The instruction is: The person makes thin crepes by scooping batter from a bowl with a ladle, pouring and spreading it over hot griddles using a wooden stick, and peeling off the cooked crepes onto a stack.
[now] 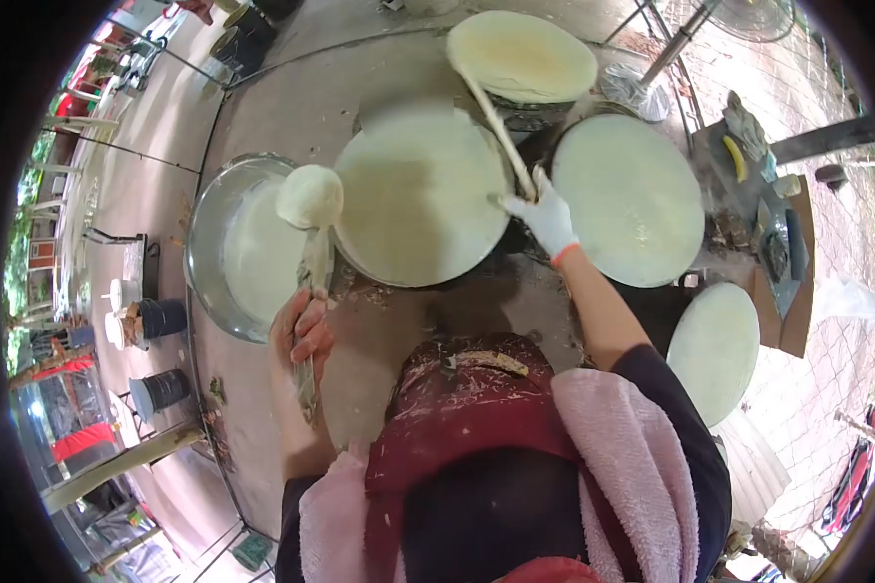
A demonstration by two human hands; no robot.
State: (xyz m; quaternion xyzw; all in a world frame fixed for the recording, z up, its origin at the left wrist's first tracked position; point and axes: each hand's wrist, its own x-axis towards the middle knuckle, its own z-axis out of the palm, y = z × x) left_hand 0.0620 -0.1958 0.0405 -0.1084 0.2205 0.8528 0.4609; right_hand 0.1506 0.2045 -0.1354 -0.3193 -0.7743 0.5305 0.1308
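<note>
My bare left hand (pixel 304 328) is closed around the handle of a ladle, wrapped in something wrinkled. The ladle's round head (pixel 309 197), pale with creamy liquid, is over the rim of a wide metal basin (pixel 196 243) holding the same liquid. My right hand (pixel 548 219), in a white glove, grips a long thin stick (pixel 496 121). Its far end meets the edge of a pale round disc (pixel 523 56) at the top. Between my hands lies a big round surface (pixel 413 204) covered in pale batter; another pale round surface (pixel 629 199) sits right of my glove.
A further pale disc (pixel 715 355) leans at the lower right. Beyond it, a side table (pixel 729 199) bears a yellow object and bags. A metal pole (pixel 681 44) rises at the upper right. Dark buckets (pixel 160 321) stand on the left.
</note>
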